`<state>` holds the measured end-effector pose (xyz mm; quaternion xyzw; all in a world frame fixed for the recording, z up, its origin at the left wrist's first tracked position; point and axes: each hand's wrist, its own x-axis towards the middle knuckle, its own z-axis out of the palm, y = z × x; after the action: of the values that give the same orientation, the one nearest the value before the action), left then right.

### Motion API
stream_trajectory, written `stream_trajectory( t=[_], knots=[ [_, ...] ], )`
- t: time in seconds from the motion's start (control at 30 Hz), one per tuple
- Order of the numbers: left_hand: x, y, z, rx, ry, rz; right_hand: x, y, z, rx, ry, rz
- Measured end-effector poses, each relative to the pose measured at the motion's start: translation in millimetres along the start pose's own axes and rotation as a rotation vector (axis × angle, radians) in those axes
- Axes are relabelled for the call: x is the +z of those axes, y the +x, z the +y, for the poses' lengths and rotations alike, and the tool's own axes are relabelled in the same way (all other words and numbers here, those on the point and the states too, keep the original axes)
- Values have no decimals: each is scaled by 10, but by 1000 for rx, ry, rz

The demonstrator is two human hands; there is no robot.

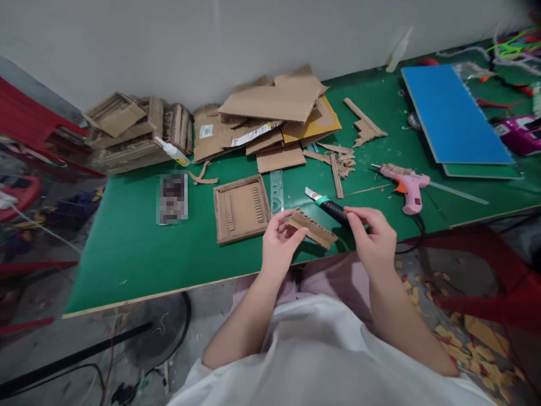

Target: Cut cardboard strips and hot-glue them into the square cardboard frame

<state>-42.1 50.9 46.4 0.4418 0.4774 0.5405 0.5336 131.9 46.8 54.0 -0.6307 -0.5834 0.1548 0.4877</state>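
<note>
My left hand [282,239] pinches a small cardboard strip [315,228] with rough, ridged edges, held over the table's front edge. Between the thumb and fingers of my right hand [372,231] is the rear end of a black utility knife [332,210] with a green collar; its blade points up and left. A square cardboard frame [243,210] with two ridged strips inside lies left of my left hand. Just behind that hand is a clear ruler [276,192].
Cardboard sheets [270,101] and stacked cardboard frames [139,132] stand along the wall. A pink glue gun [409,189] lies to the right, before a blue board [459,115]. Scraps [338,160] and a glue bottle [173,152] lie on the green table [139,254].
</note>
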Motion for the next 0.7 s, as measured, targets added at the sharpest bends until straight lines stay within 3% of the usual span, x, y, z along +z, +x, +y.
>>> stream_trajectory(
  t=[0.07, 0.17, 0.23, 0.3, 0.47, 0.7],
  knots=[
    [-18, -14, 19, 111, 158, 37, -25, 88, 81, -113, -159, -16],
    [-45, -31, 66, 465, 531, 78, -5, 176, 194, -187, -335, -196],
    [-49, -31, 81, 728, 748, 27, 34, 196, 245, -198, -430, -301],
    [-37, -31, 61, 885, 860, -68, 67, 197, 269, -205, -505, -346],
    [4, -103, -118, 897, 982, -282, 4, 210, 267, -116, -437, -348],
    [-57, -202, -185, 746, 1099, -477, -166, 208, 297, 277, 136, -226]
  ],
)
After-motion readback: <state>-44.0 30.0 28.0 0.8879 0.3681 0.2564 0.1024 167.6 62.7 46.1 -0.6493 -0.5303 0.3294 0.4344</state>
